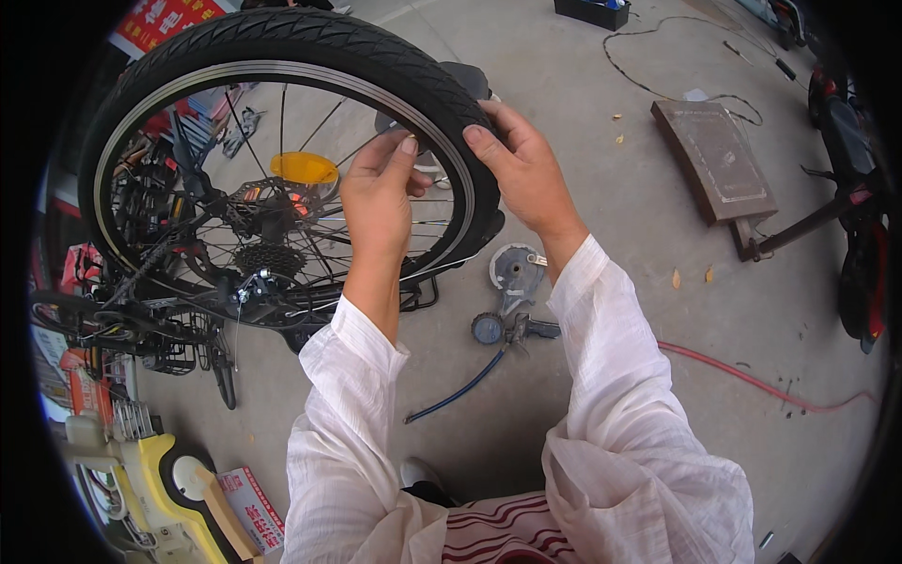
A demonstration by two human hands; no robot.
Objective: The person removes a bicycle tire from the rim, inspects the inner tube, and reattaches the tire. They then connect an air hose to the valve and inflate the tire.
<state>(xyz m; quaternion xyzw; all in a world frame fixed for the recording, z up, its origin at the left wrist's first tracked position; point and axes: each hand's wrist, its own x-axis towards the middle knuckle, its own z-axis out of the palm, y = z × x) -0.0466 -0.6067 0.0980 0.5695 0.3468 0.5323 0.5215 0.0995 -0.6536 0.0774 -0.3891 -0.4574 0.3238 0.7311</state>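
Observation:
A bicycle wheel with a black treaded tyre (310, 36) and silver rim stands up in front of me, on a bike that seems to be upside down. Wrapped round the tyre's right side is my right hand (526, 169), thumb on the tread edge. My left hand (379, 202) reaches inside the rim and pinches thumb to fingertips. A tiny yellowish spot shows at that pinch, too small to name. Behind the hand, spokes carry an orange-yellow reflector (305, 167). The cassette (270, 263) and derailleur (252, 289) sit at the hub.
A tyre inflator (489, 328) with a gauge and short blue hose lies on the floor beside a round metal part (516, 268). A red hose (752, 377) runs right. Farther are a brown slab (719, 160), a scooter (850, 207) and a black bin (592, 13). A yellow vehicle (158, 470) stands at lower left.

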